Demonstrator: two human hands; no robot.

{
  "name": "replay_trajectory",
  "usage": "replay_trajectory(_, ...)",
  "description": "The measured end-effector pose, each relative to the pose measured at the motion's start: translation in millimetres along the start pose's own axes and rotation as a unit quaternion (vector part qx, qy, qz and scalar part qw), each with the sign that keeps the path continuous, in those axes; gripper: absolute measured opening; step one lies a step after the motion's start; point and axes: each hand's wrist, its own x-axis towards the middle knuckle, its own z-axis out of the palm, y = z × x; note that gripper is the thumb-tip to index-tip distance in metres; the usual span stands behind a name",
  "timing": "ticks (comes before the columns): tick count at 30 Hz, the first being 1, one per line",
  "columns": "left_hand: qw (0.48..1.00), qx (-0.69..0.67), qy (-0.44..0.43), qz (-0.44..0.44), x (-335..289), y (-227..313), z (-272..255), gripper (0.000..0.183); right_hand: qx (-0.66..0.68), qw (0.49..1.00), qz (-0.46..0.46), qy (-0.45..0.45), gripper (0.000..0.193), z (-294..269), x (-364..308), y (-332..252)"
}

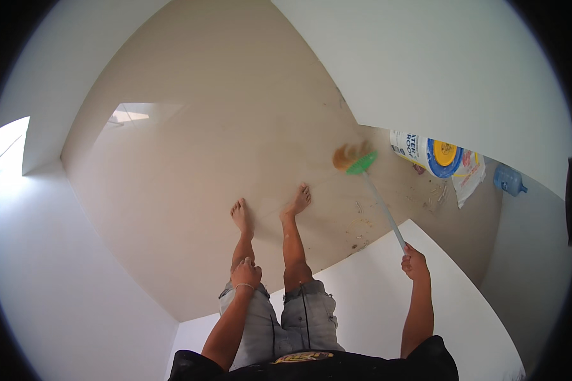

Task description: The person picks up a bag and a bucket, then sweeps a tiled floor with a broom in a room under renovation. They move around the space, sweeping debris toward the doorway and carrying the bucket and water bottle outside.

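My right hand [415, 262] is wrapped round the pale grey handle of a broom [384, 208]. The handle slants away and to the left, down to a green head [362, 162]. Its brown bristles [343, 157] rest on the floor and look smeared at their far side. In front of my left leg, close to the knee, my left hand [246, 274] holds nothing, its fingers loosely bent and a little apart. A thin band circles that wrist.
Bits of debris [435, 193] and dark stains dot the beige floor [190, 165] right of my bare feet. A white bucket [408, 147] with a blue and yellow end lies by the wall, near a white sack [470, 181] and a blue water jug [510, 180]. White walls [438, 70] surround the floor.
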Motion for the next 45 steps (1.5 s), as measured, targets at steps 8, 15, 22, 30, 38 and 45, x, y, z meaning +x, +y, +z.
replay_trajectory(8, 0.999, -0.016, -0.043, 0.020, 31.6, -17.1, 18.1, 0.036, -0.066, 0.981, -0.117, -0.141, 0.051, 46.3, -69.8, -23.2)
replay_trajectory(15, 0.979, -0.142, 0.131, 0.066, 134.0, 16.1, -132.5, 0.033, 0.079, 0.931, -0.054, -0.351, 0.035, 358.4, 69.0, -105.3)
replay_trajectory(22, 0.942, -0.182, 0.183, 0.215, 59.0, 89.3, -286.1, 0.028, 0.153, 0.973, -0.047, -0.164, 0.032, 256.2, 75.6, -48.8)
replay_trajectory(30, 0.950, 0.083, 0.110, 0.280, -42.3, 5.8, -378.0, 0.028, 0.074, 0.993, -0.088, 0.036, 0.022, 69.6, -8.5, 44.2)
replay_trajectory(38, 0.976, 0.087, -0.023, 0.197, -72.0, -65.3, -355.7, 0.018, 0.108, 0.989, -0.105, 0.000, 0.019, 9.8, -89.7, 240.5)
replay_trajectory(45, 0.946, 0.018, -0.103, 0.306, -71.7, 140.3, -337.7, 0.027, 0.325, 0.942, 0.073, 0.028, 0.023, 136.0, -126.8, 412.0)
